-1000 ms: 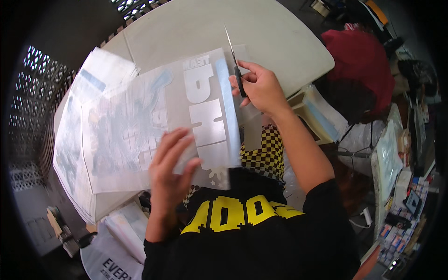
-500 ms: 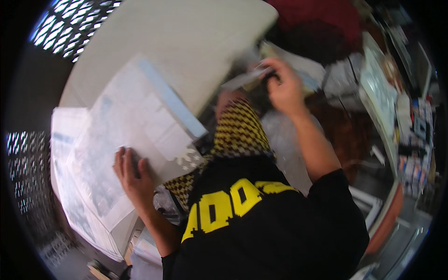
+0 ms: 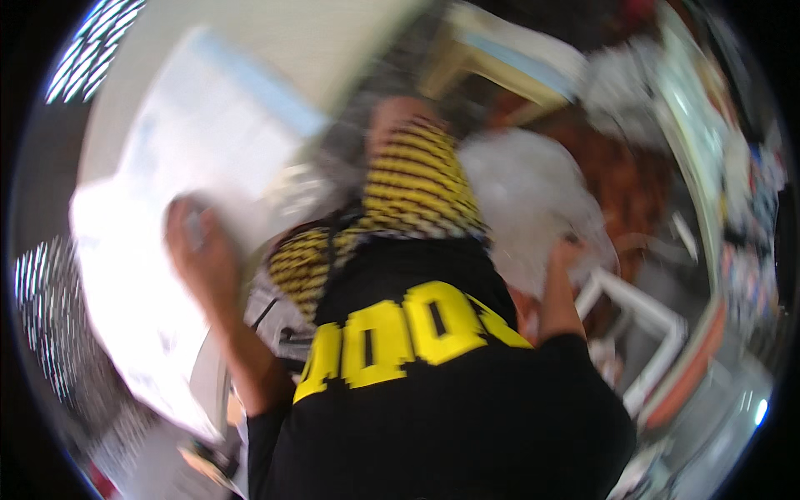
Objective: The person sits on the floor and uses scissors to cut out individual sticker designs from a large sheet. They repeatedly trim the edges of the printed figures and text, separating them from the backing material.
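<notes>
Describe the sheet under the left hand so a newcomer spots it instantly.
On the left, find the pale table; whitish sheets lie on it. The left hand is over the blue-edged sheet. A pale blue strip along its upper-right edge sets it apart from the whiter sheet at lower left.

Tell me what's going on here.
A person in a black shirt sits at a pale table, with the left hand over large white sheets spread near its edge. The right hand is down at the other side, in front of crumpled clear plastic; blur hides whether it holds anything. Yellow-and-black checked shorts show between the two.
</notes>
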`<control>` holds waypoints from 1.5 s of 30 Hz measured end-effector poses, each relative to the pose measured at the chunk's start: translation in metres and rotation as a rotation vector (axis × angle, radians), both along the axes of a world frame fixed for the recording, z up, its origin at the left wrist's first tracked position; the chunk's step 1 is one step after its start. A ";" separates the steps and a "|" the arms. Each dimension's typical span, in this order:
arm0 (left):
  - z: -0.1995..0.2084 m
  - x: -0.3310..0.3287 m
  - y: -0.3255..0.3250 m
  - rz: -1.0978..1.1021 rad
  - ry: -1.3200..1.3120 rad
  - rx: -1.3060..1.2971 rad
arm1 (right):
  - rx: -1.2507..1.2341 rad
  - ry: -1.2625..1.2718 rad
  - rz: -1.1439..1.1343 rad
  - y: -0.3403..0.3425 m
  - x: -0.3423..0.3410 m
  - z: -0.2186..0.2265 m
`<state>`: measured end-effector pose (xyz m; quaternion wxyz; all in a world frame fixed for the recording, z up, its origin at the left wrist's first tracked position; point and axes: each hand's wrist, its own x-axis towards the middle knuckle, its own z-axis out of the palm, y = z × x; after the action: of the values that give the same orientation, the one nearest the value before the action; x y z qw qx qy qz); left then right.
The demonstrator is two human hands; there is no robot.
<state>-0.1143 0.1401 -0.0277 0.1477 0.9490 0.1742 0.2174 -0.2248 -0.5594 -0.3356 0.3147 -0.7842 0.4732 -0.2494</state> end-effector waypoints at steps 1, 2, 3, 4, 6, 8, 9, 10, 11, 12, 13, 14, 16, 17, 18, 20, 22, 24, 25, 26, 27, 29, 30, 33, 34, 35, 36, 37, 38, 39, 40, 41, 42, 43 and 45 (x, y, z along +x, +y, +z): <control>0.022 0.004 -0.014 -0.006 -0.021 0.036 | 0.000 0.058 0.096 0.030 0.023 0.010; 0.037 0.006 -0.019 -0.121 -0.091 0.045 | 0.012 0.028 0.183 0.087 0.049 0.055; 0.045 0.006 -0.029 -0.233 -0.120 -0.045 | 0.115 -0.026 0.312 0.113 0.075 0.105; 0.050 0.002 -0.033 -0.340 -0.090 -0.125 | 0.205 -0.062 0.430 0.135 0.093 0.139; 0.056 -0.005 -0.044 -0.469 -0.019 -0.063 | 0.326 -0.090 0.842 0.167 0.129 0.172; 0.054 -0.012 -0.055 -0.474 -0.003 -0.003 | 0.516 -0.055 1.176 0.204 0.154 0.208; 0.050 -0.016 -0.059 -0.445 -0.017 0.035 | 0.661 0.008 1.311 0.227 0.160 0.229; 0.047 -0.020 -0.062 -0.412 -0.025 0.075 | 0.823 0.129 1.392 0.247 0.161 0.253; 0.040 -0.022 -0.060 -0.408 -0.073 0.068 | 0.990 0.267 1.468 0.265 0.161 0.273; 0.032 -0.021 -0.055 -0.411 -0.122 0.060 | 1.056 0.383 1.552 0.276 0.160 0.286; 0.027 -0.020 -0.050 -0.416 -0.171 0.052 | 1.120 0.504 1.631 0.286 0.158 0.296; 0.027 -0.018 -0.050 -0.398 -0.201 0.042 | 1.083 0.465 1.759 0.299 0.158 0.305; 0.028 -0.012 -0.058 -0.367 -0.257 0.014 | 1.005 0.385 2.004 0.325 0.153 0.318; 0.025 -0.011 -0.060 -0.351 -0.276 0.009 | 1.022 0.366 1.996 0.336 0.151 0.320; 0.023 -0.010 -0.062 -0.337 -0.293 0.004 | 1.040 0.345 1.986 0.347 0.150 0.321; 0.021 -0.010 -0.064 -0.325 -0.298 -0.034 | 1.245 0.338 1.854 0.367 0.143 0.318; 0.016 -0.012 -0.063 -0.335 -0.291 -0.012 | 1.314 0.356 1.722 0.383 0.138 0.325; 0.013 -0.013 -0.061 -0.340 -0.281 0.005 | 1.315 0.342 1.661 0.396 0.136 0.330; 0.013 -0.013 -0.060 -0.343 -0.274 0.010 | 1.299 0.367 1.654 0.399 0.135 0.332; 0.013 -0.013 -0.060 -0.346 -0.267 0.015 | 1.283 0.392 1.646 0.402 0.135 0.335; 0.014 -0.013 -0.061 -0.344 -0.264 0.007 | 1.267 0.417 1.639 0.405 0.135 0.338; 0.016 -0.014 -0.062 -0.341 -0.257 0.000 | 1.264 0.412 1.630 0.409 0.133 0.342; 0.016 -0.014 -0.063 -0.341 -0.256 -0.005 | 1.263 0.413 1.617 0.411 0.131 0.343; 0.016 -0.014 -0.063 -0.340 -0.253 -0.012 | 1.226 0.419 1.603 0.416 0.130 0.350; 0.017 -0.014 -0.063 -0.340 -0.251 -0.013 | 1.214 0.415 1.606 0.417 0.130 0.350; 0.017 -0.014 -0.062 -0.339 -0.249 -0.015 | 1.202 0.411 1.609 0.418 0.130 0.350; 0.017 -0.014 -0.062 -0.338 -0.251 -0.018 | 1.188 0.413 1.610 0.418 0.129 0.350; 0.017 -0.014 -0.062 -0.339 -0.255 -0.019 | 1.175 0.413 1.610 0.418 0.128 0.350; 0.017 -0.014 -0.062 -0.340 -0.258 -0.021 | 1.161 0.413 1.610 0.418 0.128 0.350; 0.016 -0.014 -0.062 -0.339 -0.257 -0.021 | 1.152 0.429 1.591 0.418 0.127 0.351; 0.017 -0.014 -0.062 -0.337 -0.258 -0.019 | 1.144 0.444 1.574 0.419 0.126 0.355; 0.017 -0.014 -0.062 -0.335 -0.258 -0.017 | 1.135 0.458 1.557 0.419 0.126 0.357; 0.017 -0.014 -0.062 -0.336 -0.257 -0.017 | 1.129 0.463 1.555 0.419 0.125 0.357; 0.017 -0.014 -0.062 -0.338 -0.256 -0.016 | 1.124 0.466 1.552 0.419 0.125 0.358; 0.017 -0.014 -0.062 -0.344 -0.258 -0.020 | 1.111 0.458 1.552 0.420 0.126 0.358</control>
<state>-0.1285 0.0783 -0.0105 0.2133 0.9274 -0.0087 0.3070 -0.0993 -0.1391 0.0226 0.6160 -0.6471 -0.0739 0.4431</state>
